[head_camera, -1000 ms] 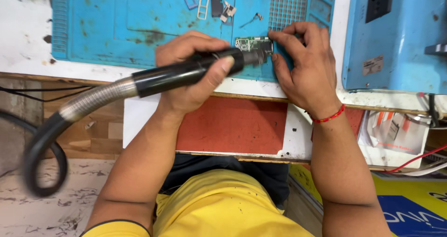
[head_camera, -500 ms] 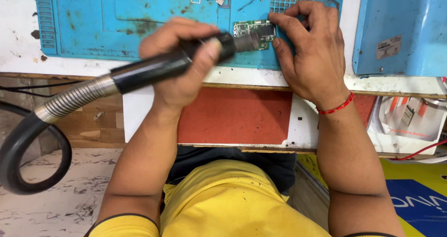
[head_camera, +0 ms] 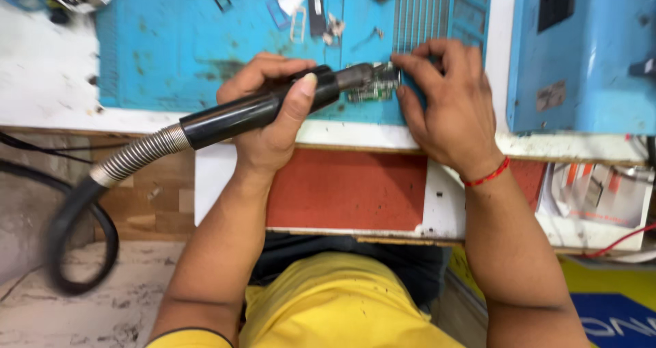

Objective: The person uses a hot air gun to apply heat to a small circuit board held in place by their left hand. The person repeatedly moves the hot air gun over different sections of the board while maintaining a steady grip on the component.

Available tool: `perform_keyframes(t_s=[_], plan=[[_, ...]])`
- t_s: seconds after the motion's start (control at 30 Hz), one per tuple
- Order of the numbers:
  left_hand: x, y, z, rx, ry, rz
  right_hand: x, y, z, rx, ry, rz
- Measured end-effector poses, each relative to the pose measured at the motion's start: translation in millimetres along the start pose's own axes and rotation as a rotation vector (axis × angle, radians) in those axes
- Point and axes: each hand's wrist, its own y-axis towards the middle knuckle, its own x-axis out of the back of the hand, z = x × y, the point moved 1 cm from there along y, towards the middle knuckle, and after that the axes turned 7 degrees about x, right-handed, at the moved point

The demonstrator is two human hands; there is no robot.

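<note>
My left hand [head_camera: 270, 112] is wrapped around the black handle of a hot-air tool [head_camera: 253, 109], thumb over the top. Its metal nozzle points right, over a small green circuit board [head_camera: 372, 88] lying on the blue work mat [head_camera: 178, 54]. My right hand [head_camera: 447, 102] rests on the mat with its fingertips pinching the board's right edge and holding it flat. A red thread band circles that wrist. The tool's ribbed metal sleeve and black hose [head_camera: 82, 211] trail off to the lower left.
Small metal parts, screws and tools [head_camera: 307, 10] lie scattered at the mat's far edge. A blue box-shaped unit [head_camera: 581, 54] stands at the right. Below the bench edge sits a red and white panel [head_camera: 345, 187], with papers and a red wire [head_camera: 601, 204] at the right.
The view has shifted down slightly, so the hands sit lower in frame. The nozzle stays over the board and the right hand keeps holding it; the grip looks the same.
</note>
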Motion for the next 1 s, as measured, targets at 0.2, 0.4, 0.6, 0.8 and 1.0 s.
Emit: perform_keyframes(t_s=[0.2, 0.4, 0.6, 0.8, 1.0], plan=[[-4.5, 1.6, -5.3, 0.084, -0.003, -0.073, 5.3, 5.1, 6.9, -0.028, 0.013, 0.002], [-7.0, 3.3, -6.3, 0.056, -0.051, -0.061, 5.1, 5.9, 7.7, -0.048, 0.022, 0.001], [-6.6, 3.2, -6.3, 0.031, 0.004, -0.001, 6.2, 5.5, 7.7, -0.033, 0.026, -0.003], [-6.5, 0.0, -1.2, 0.063, 0.010, -0.045, 4.4, 1.4, 5.4, -0.019, 0.019, -0.006], [-4.9, 0.4, -0.3, 0.044, -0.056, -0.071, 2.2, -0.4, 2.9, -0.014, 0.023, -0.014]])
